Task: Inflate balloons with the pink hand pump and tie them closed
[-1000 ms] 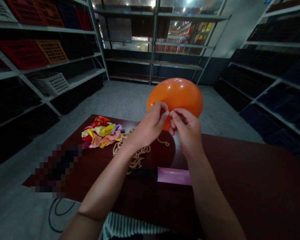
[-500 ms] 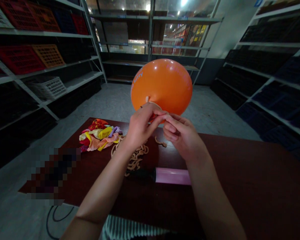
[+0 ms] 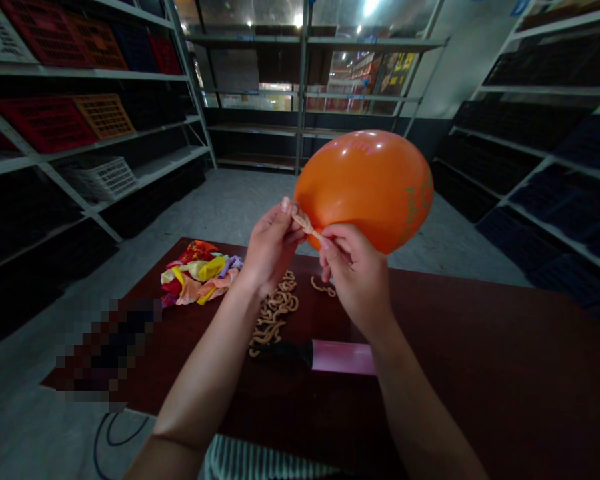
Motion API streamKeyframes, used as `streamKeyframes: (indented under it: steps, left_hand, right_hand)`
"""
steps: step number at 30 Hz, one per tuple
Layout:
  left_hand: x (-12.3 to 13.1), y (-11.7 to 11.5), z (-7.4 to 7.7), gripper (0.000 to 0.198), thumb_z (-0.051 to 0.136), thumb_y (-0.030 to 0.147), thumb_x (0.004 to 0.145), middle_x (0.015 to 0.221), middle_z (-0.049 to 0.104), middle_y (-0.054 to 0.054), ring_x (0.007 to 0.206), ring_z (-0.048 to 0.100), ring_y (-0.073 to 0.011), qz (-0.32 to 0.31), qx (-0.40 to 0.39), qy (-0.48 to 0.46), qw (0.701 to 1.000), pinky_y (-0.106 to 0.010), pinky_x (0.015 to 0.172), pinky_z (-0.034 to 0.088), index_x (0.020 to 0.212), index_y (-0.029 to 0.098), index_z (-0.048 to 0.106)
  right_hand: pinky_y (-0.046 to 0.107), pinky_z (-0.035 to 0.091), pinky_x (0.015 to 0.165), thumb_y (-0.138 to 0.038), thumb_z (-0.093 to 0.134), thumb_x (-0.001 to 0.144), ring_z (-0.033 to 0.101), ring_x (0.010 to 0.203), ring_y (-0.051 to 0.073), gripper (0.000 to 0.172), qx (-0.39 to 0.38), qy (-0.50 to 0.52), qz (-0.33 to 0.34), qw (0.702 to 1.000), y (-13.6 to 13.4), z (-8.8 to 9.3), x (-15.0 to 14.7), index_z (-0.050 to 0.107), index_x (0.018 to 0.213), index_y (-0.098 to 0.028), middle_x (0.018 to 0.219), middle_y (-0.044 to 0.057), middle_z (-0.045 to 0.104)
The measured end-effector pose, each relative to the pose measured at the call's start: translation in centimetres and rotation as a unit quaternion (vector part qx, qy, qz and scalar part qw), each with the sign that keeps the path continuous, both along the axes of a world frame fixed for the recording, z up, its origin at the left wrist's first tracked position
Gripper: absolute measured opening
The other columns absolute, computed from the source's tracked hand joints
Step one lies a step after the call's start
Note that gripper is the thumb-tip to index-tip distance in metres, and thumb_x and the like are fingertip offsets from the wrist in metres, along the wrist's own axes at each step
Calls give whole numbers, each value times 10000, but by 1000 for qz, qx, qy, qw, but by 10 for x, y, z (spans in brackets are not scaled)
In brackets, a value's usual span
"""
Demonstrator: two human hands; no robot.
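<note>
An inflated orange balloon (image 3: 367, 187) with green print floats above the dark red table (image 3: 480, 360). My left hand (image 3: 270, 243) pinches the balloon's neck at its left side, fingers closed. My right hand (image 3: 353, 273) is closed just below the balloon and pinches a thin tan band (image 3: 306, 223) that runs up to the neck. Both hands meet at the neck, above the table's far edge.
A pile of flat coloured balloons (image 3: 197, 270) and a heap of tan rubber bands (image 3: 275, 310) lie on the table. A pink hand pump (image 3: 330, 357) lies near my forearms. Metal shelving with crates (image 3: 80, 113) lines both sides. A black cable (image 3: 110, 433) loops on the floor.
The balloon has swung to the right and turned, showing green print. My hands have risen slightly and the tan band is now stretched between them at the neck.
</note>
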State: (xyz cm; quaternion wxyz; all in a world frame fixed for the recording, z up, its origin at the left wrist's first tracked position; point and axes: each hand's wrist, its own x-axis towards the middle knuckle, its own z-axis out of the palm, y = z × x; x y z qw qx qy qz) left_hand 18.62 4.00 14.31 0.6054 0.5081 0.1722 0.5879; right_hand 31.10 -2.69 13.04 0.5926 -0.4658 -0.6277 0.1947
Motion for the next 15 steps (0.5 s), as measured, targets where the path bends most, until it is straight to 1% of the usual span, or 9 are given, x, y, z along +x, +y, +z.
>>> streamKeyframes:
  steps: [2, 4, 6, 8, 10, 11, 13, 15]
  left_hand:
    - [1, 2, -5, 357, 574, 504, 962, 654, 444, 18, 583, 478, -100, -2, 17, 2, 1000, -217, 578, 447, 780, 200, 535]
    - [3, 4, -11, 377, 581, 566, 935, 696, 463, 12, 630, 506, -109, -9, 72, 3, 997, -224, 610, 467, 823, 209, 536]
    - [3, 5, -15, 369, 637, 584, 889, 740, 483, 12, 686, 537, -117, -15, 135, 13, 991, -234, 667, 494, 917, 226, 551]
    - [2, 4, -16, 382, 727, 524, 844, 808, 538, 7, 733, 568, -121, -6, 175, 49, 983, -241, 713, 511, 1057, 246, 574]
    - [1, 2, -13, 404, 763, 444, 836, 901, 610, -18, 769, 598, -126, 9, 192, 98, 976, -247, 737, 520, 1149, 242, 607]
    - [1, 1, -11, 363, 748, 419, 853, 935, 638, -34, 784, 611, -132, 15, 195, 118, 974, -254, 746, 524, 1140, 227, 639]
    - [1, 1, -9, 238, 703, 392, 894, 947, 679, -56, 816, 630, -144, 31, 200, 133, 970, -268, 773, 526, 1028, 195, 705]
    - [2, 1, -10, 219, 669, 393, 920, 899, 698, -58, 814, 633, -145, 57, 192, 119, 972, -269, 771, 522, 899, 185, 733]
  right_hand:
    - [230, 434, 498, -347, 542, 973, 546, 513, 77, 116, -3, 7, -6, 1000, 0, -1, -2, 579, 987, -237, 707, -41, 591]
    - [225, 428, 482, -356, 540, 973, 534, 492, 75, 120, -8, 35, 5, 999, 0, -1, -4, 562, 985, -238, 677, -54, 571]
    - [219, 400, 447, -368, 536, 971, 510, 459, 73, 127, -15, 69, 16, 997, 1, 0, -4, 544, 967, -240, 631, -71, 539]
    - [218, 374, 429, -371, 535, 967, 496, 443, 71, 132, -17, 91, 20, 996, 1, 2, -3, 538, 951, -240, 609, -78, 523]
    - [219, 365, 429, -370, 534, 967, 494, 446, 70, 135, -13, 97, 24, 995, 2, 2, -1, 543, 951, -236, 615, -78, 527]
    - [219, 367, 435, -370, 535, 969, 495, 451, 69, 137, -10, 95, 27, 995, 2, 2, -1, 549, 960, -234, 618, -78, 527]
    - [220, 379, 450, -374, 532, 976, 499, 466, 73, 146, -4, 86, 31, 996, 2, 1, -1, 560, 995, -233, 623, -79, 522]
    - [226, 406, 481, -377, 518, 987, 514, 487, 81, 158, 1, 63, 24, 998, 2, 0, -2, 568, 1033, -234, 630, -76, 527]
